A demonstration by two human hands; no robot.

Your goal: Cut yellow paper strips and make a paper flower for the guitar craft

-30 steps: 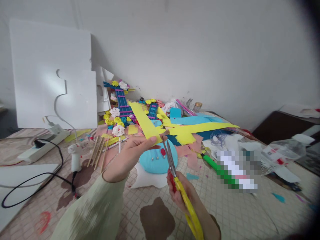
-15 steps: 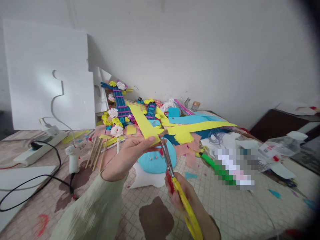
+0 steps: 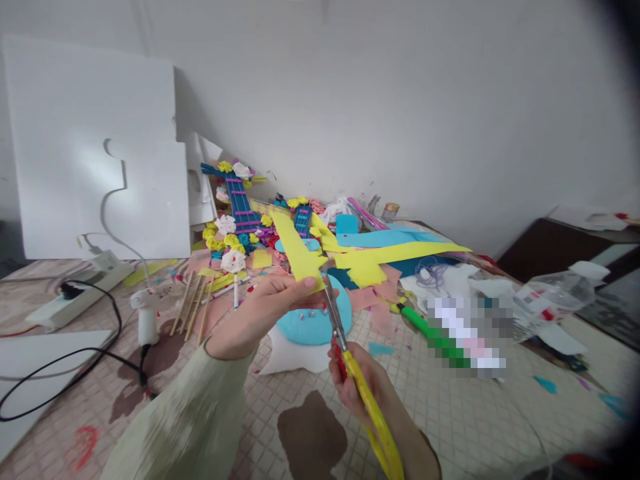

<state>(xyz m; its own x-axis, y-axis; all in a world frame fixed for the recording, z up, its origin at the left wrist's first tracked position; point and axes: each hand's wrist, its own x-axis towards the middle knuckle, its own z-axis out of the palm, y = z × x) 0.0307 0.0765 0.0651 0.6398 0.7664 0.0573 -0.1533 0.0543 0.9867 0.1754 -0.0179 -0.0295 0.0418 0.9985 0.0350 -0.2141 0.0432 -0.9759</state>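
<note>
My left hand (image 3: 260,310) pinches the near end of a long yellow paper strip (image 3: 295,250) that slants up and away to the left. My right hand (image 3: 363,390) is closed round the yellow handles of a pair of scissors (image 3: 357,377). The steel blades point up and away, and their tips meet the strip's lower edge just right of my left fingers. Right behind both hands sits a round blue pincushion (image 3: 313,320) on a white base.
Yellow, blue and pink paper scraps (image 3: 385,257) pile up at the back of the tiled table. Blue ladder crafts with paper flowers (image 3: 240,207) lean on white foam boards (image 3: 100,147). A glue gun (image 3: 146,317), power strip (image 3: 75,293), wooden sticks (image 3: 193,303) and green marker (image 3: 425,327) lie around.
The scissor blades have closed in on the strip's lower edge. The strip has shifted a little in my left hand. Both hands stay in nearly the same place.
</note>
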